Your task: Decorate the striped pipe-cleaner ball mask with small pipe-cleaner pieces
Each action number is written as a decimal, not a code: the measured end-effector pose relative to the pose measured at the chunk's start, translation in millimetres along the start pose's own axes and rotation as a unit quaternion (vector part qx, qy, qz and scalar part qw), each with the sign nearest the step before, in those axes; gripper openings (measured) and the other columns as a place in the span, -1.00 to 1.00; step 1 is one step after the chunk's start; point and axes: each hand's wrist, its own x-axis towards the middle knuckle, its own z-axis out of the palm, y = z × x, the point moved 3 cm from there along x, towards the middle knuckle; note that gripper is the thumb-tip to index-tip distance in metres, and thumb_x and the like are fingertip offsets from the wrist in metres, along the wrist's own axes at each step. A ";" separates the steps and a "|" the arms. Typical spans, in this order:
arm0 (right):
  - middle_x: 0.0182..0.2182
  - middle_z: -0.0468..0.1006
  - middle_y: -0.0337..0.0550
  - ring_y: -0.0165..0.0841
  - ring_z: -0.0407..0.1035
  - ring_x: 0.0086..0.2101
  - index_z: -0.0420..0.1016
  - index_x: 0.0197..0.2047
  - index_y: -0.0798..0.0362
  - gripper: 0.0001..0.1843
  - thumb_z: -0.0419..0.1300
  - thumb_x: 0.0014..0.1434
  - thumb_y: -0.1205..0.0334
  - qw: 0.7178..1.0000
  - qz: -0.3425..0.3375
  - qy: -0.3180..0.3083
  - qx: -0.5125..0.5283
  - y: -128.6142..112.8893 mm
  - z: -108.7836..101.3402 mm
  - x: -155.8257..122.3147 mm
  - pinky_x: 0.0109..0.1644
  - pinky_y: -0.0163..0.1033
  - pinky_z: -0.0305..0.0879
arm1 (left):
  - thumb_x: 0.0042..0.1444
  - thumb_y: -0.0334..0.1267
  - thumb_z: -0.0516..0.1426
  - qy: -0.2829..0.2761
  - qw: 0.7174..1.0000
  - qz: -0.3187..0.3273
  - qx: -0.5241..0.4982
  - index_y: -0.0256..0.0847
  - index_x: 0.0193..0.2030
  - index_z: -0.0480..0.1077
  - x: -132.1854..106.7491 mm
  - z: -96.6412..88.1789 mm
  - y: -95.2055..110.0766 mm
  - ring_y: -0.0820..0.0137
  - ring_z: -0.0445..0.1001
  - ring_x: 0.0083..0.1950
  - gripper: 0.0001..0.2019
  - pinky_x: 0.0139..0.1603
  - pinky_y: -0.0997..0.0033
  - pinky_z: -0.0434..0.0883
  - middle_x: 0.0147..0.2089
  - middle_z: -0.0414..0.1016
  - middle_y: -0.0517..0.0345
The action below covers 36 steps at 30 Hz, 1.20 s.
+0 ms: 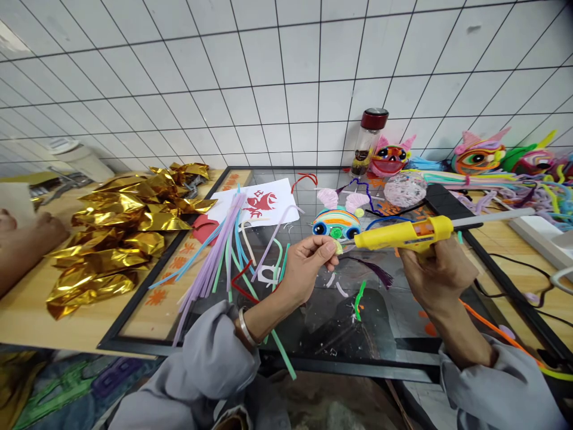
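Two hands are at work over the dark-framed surface (308,334): the left hand (308,263) pinches one small yellow piece (339,246) between thumb and fingertips, and the right hand (441,272) is wrapped round the grip of one yellow glue gun (405,234) — its nozzle right at the piece, though I can't tell whether they touch. Just beyond, toward the far edge, sits one striped animal head (335,221) with two pink ears and two eyes. One white sheet (286,194) with a red print lies near the far left corner, beside a bundle of pipe cleaners (219,251) too tangled to count. Along the far edge, right of the middle, stand one bottle (367,143) and one speckled ball (405,190) — one dark tassel (378,272) lies nearer the front edge.
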 end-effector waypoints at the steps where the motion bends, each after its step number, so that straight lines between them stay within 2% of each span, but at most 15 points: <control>1: -0.61 0.30 -0.24 -0.37 0.22 -0.58 0.14 -0.49 -0.02 -0.75 0.18 0.05 0.13 1.000 -0.002 0.001 0.003 -0.3 -0.2 0.3 -0.52 -0.27 -0.05 | -0.13 -0.09 0.35 0.002 1.000 -0.001 0.000 -0.29 -0.43 0.47 0.0 0.0 0.3 0.57 0.35 -0.53 -0.71 -0.54 0.59 0.29 -0.56 0.42 0.23; 5: -0.61 0.26 -0.28 -0.39 0.19 -0.59 0.10 -0.50 -0.03 -0.72 0.18 0.04 0.18 1.000 -0.021 0.005 0.017 -2.3 -1.6 1.8 -0.52 -0.27 -0.06 | -0.15 -0.08 0.35 0.005 1.000 -0.002 -0.003 -0.28 -0.44 0.47 0.0 0.3 1.1 0.57 0.36 -0.53 -0.70 -0.54 0.59 0.29 -0.56 0.42 0.23; 10: -0.61 0.24 -0.27 -0.38 0.19 -0.57 0.09 -0.51 -0.03 -0.73 0.16 0.05 0.17 0.999 -0.002 -0.022 0.028 -1.1 -0.7 2.0 -0.51 -0.26 -0.04 | -0.15 -0.07 0.35 0.013 1.000 0.005 0.000 -0.28 -0.43 0.46 1.1 -0.6 1.6 0.56 0.35 -0.52 -0.69 -0.53 0.58 0.29 -0.55 0.42 0.22; 18: -0.59 0.29 -0.28 -0.38 0.22 -0.57 0.13 -0.46 -0.03 -0.75 0.19 0.07 0.18 0.998 -0.046 0.007 0.034 -4.4 -2.5 2.2 -0.51 -0.28 -0.03 | -0.10 -0.11 0.33 0.004 1.000 0.023 0.009 -0.28 -0.41 0.47 3.7 -3.5 0.1 0.57 0.35 -0.52 -0.73 -0.52 0.58 0.29 -0.55 0.41 0.23; 26: -0.60 0.27 -0.27 -0.37 0.22 -0.57 0.09 -0.50 -0.04 -0.73 0.17 0.05 0.16 0.999 -0.001 -0.018 0.036 -1.8 -0.8 1.7 -0.50 -0.26 -0.03 | -0.09 -0.09 0.33 -0.002 0.999 0.015 0.030 -0.28 -0.42 0.46 2.7 -3.7 -3.0 0.56 0.34 -0.53 -0.72 -0.51 0.57 0.30 -0.55 0.41 0.22; 32: -0.60 0.27 -0.28 -0.38 0.22 -0.57 0.11 -0.47 -0.03 -0.76 0.17 0.04 0.25 0.999 -0.023 0.001 0.046 -3.1 -1.5 2.3 -0.49 -0.27 -0.04 | -0.11 -0.07 0.33 -0.008 1.000 0.013 0.025 -0.28 -0.43 0.46 2.0 -2.9 -2.4 0.57 0.34 -0.53 -0.71 -0.53 0.57 0.28 -0.55 0.41 0.22; 36: -0.60 0.27 -0.27 -0.37 0.23 -0.57 0.11 -0.48 -0.03 -0.76 0.16 0.05 0.21 0.999 -0.013 -0.014 0.030 -2.5 -1.0 2.3 -0.50 -0.26 -0.05 | -0.09 -0.09 0.33 -0.008 1.000 0.017 0.023 -0.28 -0.42 0.47 2.6 -3.3 -3.0 0.56 0.35 -0.53 -0.72 -0.52 0.57 0.29 -0.55 0.42 0.22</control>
